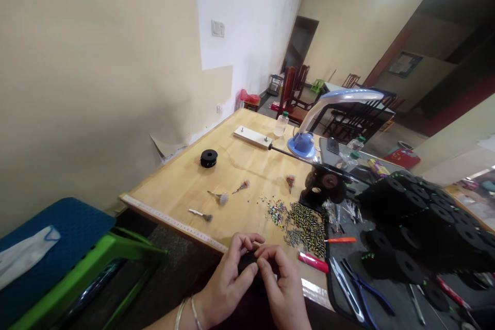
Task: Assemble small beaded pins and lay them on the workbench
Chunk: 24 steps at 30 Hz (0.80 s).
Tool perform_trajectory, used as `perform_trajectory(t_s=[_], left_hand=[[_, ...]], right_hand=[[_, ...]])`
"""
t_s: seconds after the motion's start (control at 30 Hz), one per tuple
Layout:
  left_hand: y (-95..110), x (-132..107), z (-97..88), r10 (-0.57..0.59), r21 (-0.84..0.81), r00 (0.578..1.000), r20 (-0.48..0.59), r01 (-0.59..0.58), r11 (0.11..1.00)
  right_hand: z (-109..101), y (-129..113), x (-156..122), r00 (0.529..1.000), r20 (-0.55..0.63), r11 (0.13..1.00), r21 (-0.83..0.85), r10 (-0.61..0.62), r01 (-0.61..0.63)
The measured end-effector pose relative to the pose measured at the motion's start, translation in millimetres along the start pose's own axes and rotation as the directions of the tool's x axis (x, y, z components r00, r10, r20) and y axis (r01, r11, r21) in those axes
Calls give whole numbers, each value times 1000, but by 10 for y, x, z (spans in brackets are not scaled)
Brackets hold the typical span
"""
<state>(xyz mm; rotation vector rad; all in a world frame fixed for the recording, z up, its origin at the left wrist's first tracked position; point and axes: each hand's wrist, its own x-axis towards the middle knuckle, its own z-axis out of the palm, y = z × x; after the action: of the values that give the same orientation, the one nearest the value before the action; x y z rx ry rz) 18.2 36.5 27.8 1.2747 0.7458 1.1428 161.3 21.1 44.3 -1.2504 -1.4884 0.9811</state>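
Note:
My left hand [231,278] is wrapped round a black spool [246,262] at the front edge of the table. The fingers cover most of this spool. My right hand [277,270] meets it from the right, thumb and forefinger pinched together at its edge; whatever lies between those fingertips is too small to make out. Just beyond the hands lie a pile of small striped, dark-and-yellow pieces [307,227] and some coloured beads [276,212]. A red cylindrical object [313,262] rests right of my right hand.
Another black spool [209,158] and small brushes [201,215] lie at left. A blue lamp [303,144] stands behind a black clamp-like device [323,185]. Pliers [363,289], tweezers [346,286] and stacked black spools [417,211] occupy the dark mat. A blue-topped stool [73,232] is at left.

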Motion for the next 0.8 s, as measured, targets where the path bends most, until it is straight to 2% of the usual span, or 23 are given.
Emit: perform_trajectory(t_s=[0.13, 0.3, 0.47, 0.63, 0.8], left_hand=[[13, 6, -3, -8, -11, 1000, 10, 8, 1000], [71, 43, -15, -46, -27, 996, 72, 48, 999], [82, 54, -11, -32, -39, 997, 76, 35, 999], [74, 56, -5, -3, -71, 996, 92, 9, 997], [40, 42, -19, -20, -118, 993, 115, 34, 992]], right_hand=[[-7, 18, 8, 999, -9, 994, 107, 35, -33], [-47, 57, 28, 971, -36, 922, 325, 236, -212], [-38, 108, 73, 937, 63, 853, 396, 343, -339], [-5, 99, 96, 929, 82, 801, 482, 362, -355], [47, 80, 39, 937, 1, 804, 513, 350, -301]])
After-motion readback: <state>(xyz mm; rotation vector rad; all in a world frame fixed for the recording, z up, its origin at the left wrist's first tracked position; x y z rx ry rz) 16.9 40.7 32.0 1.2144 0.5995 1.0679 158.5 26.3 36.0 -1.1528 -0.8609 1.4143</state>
